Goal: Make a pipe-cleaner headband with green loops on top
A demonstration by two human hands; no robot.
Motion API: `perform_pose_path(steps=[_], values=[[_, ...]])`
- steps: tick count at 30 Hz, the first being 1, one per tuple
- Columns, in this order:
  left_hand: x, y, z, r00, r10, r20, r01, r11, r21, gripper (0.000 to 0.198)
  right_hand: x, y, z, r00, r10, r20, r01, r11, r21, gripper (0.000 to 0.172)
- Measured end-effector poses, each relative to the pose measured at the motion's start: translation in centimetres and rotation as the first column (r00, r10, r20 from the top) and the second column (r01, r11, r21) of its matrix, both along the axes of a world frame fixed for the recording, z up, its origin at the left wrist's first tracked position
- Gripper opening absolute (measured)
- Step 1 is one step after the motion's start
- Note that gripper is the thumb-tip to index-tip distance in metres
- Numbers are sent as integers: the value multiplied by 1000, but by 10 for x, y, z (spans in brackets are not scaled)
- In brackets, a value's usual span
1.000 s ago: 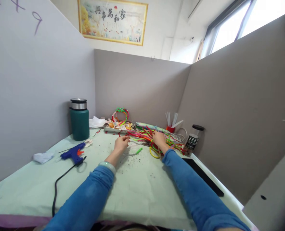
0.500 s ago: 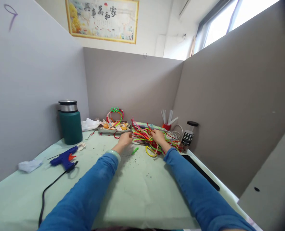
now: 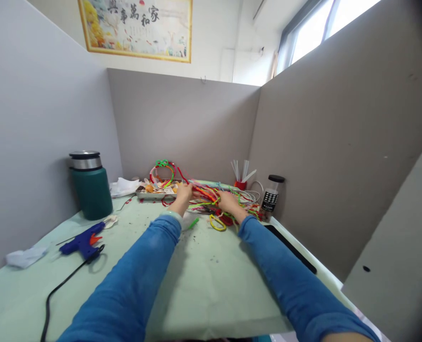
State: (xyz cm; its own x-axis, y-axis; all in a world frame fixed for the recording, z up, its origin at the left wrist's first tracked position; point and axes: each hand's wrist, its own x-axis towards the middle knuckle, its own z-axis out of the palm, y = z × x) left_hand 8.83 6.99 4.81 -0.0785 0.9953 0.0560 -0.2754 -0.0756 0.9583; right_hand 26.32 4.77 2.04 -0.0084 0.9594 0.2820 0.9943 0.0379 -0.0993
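A tangled pile of coloured pipe cleaners [image 3: 228, 198] lies at the far middle of the pale green table cover [image 3: 211, 275]. My left hand [image 3: 183, 195] is closed on strands at the pile's left end. My right hand [image 3: 227, 201] rests in the pile with its fingers curled round several strands. Both arms wear blue sleeves. A short green piece [image 3: 193, 223] and a yellow loop [image 3: 217, 223] lie just in front of the hands.
A metal tray of scraps [image 3: 156, 189] with a coloured hoop sits behind the left hand. A green flask [image 3: 90, 186], a blue glue gun [image 3: 81, 242] with black cord and a white cloth [image 3: 22, 257] are at left. A red cup of sticks [image 3: 240, 178], a black-lidded jar [image 3: 271, 195] and grey partition walls stand at right.
My left hand has moved forward and right into the pile and closed on strands. The pile has been drawn together between both hands. The camera has tilted and shifted.
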Motion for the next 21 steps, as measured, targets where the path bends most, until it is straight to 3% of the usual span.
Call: perform_pose_path(steps=[5, 7, 10, 12, 21], values=[[-40, 5, 4, 982, 70, 175, -58, 996, -74, 14, 3, 4, 5, 978, -67, 196, 16, 968, 251, 35], [-55, 4, 4, 967, 120, 226, -101, 990, -94, 14, 8, 6, -2, 968, -68, 241, 12, 974, 227, 37], [-73, 3, 3, 942, 169, 289, -139, 983, -121, 10, 19, 8, -16, 961, -99, 257, 86, 994, 60, 38], [-81, 3, 4, 917, 223, 330, -196, 974, -115, 8, 27, 9, -22, 961, -113, 254, 112, 994, 17, 38], [-126, 5, 20, 805, 443, 393, -447, 890, -88, 16, 34, 9, -25, 950, -184, 253, 193, 981, -14, 37]])
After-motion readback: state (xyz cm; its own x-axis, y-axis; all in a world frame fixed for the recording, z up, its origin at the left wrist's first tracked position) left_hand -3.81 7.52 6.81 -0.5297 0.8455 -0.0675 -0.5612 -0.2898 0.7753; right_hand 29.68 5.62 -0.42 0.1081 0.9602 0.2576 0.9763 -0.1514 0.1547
